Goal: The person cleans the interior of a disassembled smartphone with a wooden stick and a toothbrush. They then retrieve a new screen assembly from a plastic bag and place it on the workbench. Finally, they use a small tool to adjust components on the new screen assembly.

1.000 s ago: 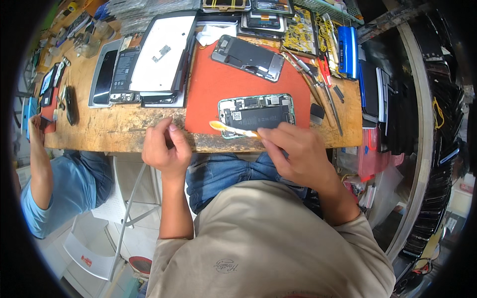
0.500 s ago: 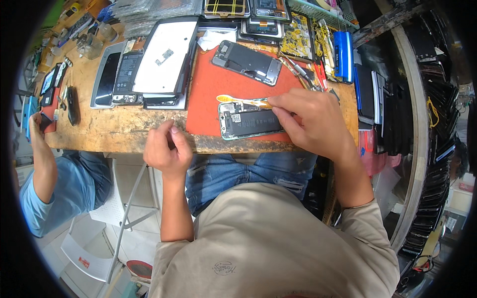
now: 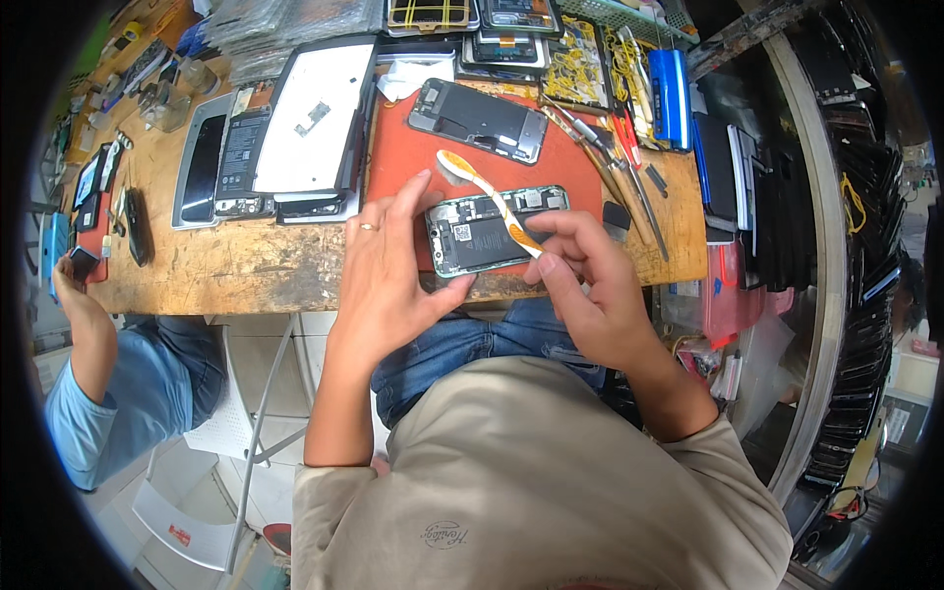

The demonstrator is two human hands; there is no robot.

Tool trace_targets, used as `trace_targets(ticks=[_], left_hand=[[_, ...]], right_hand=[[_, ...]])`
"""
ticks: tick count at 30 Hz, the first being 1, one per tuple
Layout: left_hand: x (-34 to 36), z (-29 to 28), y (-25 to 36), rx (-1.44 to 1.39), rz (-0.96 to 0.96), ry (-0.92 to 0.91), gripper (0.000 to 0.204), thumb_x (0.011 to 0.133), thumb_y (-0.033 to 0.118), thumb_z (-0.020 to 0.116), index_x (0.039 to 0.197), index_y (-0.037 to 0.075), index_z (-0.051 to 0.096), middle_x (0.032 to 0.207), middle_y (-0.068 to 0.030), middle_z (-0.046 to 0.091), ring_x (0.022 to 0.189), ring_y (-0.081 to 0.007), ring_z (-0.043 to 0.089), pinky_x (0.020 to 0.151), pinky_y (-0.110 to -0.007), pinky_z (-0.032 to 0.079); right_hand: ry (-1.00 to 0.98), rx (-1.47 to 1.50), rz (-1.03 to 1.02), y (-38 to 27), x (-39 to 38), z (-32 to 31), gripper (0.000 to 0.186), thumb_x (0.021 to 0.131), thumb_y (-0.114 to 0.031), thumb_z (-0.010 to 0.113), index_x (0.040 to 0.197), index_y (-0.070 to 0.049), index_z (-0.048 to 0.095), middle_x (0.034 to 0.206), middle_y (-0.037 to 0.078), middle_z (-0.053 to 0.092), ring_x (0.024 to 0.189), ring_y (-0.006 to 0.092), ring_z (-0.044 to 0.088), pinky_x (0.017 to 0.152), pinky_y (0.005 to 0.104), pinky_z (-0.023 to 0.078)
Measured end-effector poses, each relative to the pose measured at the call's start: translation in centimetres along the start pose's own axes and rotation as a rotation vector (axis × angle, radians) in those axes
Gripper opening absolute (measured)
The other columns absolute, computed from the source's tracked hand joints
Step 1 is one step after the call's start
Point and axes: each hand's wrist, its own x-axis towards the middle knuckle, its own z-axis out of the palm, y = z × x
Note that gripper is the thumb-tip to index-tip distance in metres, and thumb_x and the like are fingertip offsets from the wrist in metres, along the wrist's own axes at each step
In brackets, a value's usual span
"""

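An opened phone (image 3: 482,246) with its battery and circuit board exposed lies on the red mat (image 3: 398,157) near the table's front edge. My left hand (image 3: 388,270) is at its left end, fingers spread, the thumb by the near corner and the other fingers by the far one; firm contact cannot be made out. Between thumb and fingers my right hand (image 3: 585,280) pinches the handle end of a white and orange toothbrush (image 3: 489,189). The brush slants over the phone, its bristled head beyond the far edge. Farther back lies a detached phone screen (image 3: 479,120), dark side up.
Screwdrivers and thin tools (image 3: 624,182) lie to the right, near a blue cylinder-like object (image 3: 671,98). Stacked phones and a white panel (image 3: 313,118) stand left. At the far left a co-worker's hand (image 3: 84,285) holds a small dark object.
My left hand has come from the table's edge to the phone's left end and spread its fingers. The toothbrush has swung from lying crosswise to a slant, and the right hand has moved nearer.
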Motion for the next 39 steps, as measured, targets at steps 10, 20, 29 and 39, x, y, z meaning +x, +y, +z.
trace_targets(ticks=[10,20,29,39], left_hand=[[-3.4,3.0,2.6,0.132,-0.117,0.210,0.136,0.064,0.053,0.103,0.165,-0.002,0.032,0.137,-0.0187,0.066,0.123,-0.0370,0.062,0.111,-0.053,0.039],[-4.6,1.6,0.7,-0.096,-0.146,0.139,0.123,0.074,0.019,0.101,0.168,-0.005,0.025,0.137,-0.0209,0.071,0.128,-0.0357,0.063,0.117,-0.050,0.038],[-4.4,1.8,0.5,-0.008,-0.108,0.131,0.120,0.075,0.023,0.100,0.167,-0.005,0.028,0.134,-0.0161,0.075,0.126,-0.0331,0.063,0.115,-0.051,0.035],[-4.7,2.1,0.2,-0.011,-0.119,0.129,0.115,0.077,0.024,0.098,0.167,-0.004,0.031,0.130,-0.0145,0.078,0.124,-0.0307,0.063,0.115,-0.050,0.034]], right_hand=[[-0.075,-0.161,-0.017,0.5,-3.7,-0.3,0.023,0.101,0.003,0.066,0.123,0.003,0.073,0.099,0.017,0.078,0.074,0.0234,0.073,0.068,0.0363,0.056],[-0.087,-0.130,-0.023,2.0,-3.0,1.2,0.022,0.101,0.004,0.064,0.122,0.003,0.070,0.093,0.021,0.073,0.076,0.0372,0.074,0.067,0.0434,0.056],[-0.081,-0.248,-0.097,1.6,-4.5,1.9,0.029,0.098,0.005,0.064,0.126,0.002,0.069,0.097,0.023,0.071,0.083,0.0453,0.072,0.069,0.0512,0.057],[-0.101,-0.332,-0.078,1.1,-6.4,2.7,0.036,0.097,0.009,0.066,0.133,0.006,0.068,0.097,0.021,0.070,0.081,0.0398,0.073,0.066,0.0451,0.058]])
